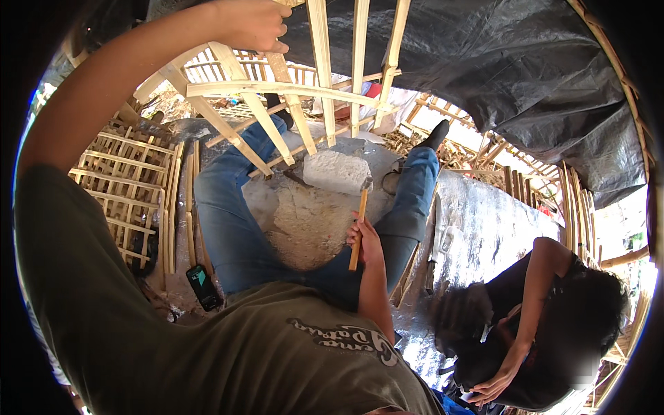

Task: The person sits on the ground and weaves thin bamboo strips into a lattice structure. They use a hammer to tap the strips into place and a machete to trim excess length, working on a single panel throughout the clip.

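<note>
right hand [364, 242] has its fingers wrapped tight round the wooden handle of a hammer [360, 221], head resting by a pale stone block [336, 171] on the ground between the legs. left hand [252, 24] is up top, fingers curled closed on a slat of the bamboo frame [277, 90] standing over the knees. no real containers here, just finished bamboo lattice panels [135, 180] stacked on the left and a phone [204, 287] by the thigh. black tarp [526, 76] overhead. another person [546, 325] crouches lower right; can't make out what their hands hold.
</note>
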`<act>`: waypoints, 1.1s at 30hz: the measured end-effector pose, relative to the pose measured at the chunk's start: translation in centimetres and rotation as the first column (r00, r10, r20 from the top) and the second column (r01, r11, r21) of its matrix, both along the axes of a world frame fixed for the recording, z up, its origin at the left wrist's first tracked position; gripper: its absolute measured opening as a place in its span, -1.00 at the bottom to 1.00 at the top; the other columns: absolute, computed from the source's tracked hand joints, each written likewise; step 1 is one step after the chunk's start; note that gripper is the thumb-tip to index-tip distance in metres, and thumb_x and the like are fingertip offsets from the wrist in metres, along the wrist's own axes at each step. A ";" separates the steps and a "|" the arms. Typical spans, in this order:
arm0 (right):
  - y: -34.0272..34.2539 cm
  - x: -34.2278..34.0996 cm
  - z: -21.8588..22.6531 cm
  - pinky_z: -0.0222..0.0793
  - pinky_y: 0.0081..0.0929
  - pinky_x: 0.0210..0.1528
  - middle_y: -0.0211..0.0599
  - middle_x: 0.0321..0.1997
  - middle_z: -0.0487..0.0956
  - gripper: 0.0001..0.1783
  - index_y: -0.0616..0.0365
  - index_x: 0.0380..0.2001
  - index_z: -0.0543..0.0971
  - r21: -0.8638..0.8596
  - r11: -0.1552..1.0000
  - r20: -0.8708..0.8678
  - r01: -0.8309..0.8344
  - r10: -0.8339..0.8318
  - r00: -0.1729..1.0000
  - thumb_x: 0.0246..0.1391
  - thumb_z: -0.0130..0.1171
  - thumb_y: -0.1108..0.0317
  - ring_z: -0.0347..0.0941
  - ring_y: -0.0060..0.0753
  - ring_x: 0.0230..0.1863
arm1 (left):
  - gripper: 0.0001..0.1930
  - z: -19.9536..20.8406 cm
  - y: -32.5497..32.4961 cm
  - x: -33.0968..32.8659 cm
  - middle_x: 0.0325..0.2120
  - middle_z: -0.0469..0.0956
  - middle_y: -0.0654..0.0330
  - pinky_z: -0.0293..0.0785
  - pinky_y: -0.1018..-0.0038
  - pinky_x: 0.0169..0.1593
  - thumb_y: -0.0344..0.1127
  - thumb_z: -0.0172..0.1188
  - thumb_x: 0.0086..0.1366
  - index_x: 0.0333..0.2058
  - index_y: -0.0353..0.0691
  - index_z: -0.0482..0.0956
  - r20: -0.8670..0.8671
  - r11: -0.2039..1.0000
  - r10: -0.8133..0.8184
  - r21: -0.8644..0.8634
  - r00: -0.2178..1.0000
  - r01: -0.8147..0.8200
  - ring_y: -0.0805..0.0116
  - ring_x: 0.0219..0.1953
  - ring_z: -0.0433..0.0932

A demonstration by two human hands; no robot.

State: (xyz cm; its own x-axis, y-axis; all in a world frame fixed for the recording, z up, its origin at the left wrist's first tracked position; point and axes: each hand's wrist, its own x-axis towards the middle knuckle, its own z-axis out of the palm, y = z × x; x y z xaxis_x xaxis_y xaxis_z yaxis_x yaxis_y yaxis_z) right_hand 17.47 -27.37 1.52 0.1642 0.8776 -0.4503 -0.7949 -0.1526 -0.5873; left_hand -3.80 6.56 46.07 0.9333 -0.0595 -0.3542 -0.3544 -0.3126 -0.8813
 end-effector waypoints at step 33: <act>1.0 -0.6 -0.4 0.24 -0.57 -0.41 -0.56 -0.45 0.28 -0.51 0.09 0.32 0.33 -0.062 0.996 0.078 -0.059 0.064 0.995 0.41 0.04 0.21 0.24 -0.63 -0.41 | -0.63 0.0 -6.2 0.9 -0.11 0.56 0.13 0.34 0.32 0.28 -0.32 0.24 0.11 -0.06 -0.21 0.62 0.369 0.942 -0.225 -0.155 0.902 0.298 0.26 0.11 0.47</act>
State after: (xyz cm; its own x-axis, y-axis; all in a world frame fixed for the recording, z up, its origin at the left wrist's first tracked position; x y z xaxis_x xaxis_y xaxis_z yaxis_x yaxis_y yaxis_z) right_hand 16.83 -26.42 1.09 0.1481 0.8593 -0.4896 -0.7337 -0.2365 -0.6370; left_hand -2.94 0.31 46.12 0.9346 -0.3546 0.0289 -0.1375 -0.4350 -0.8899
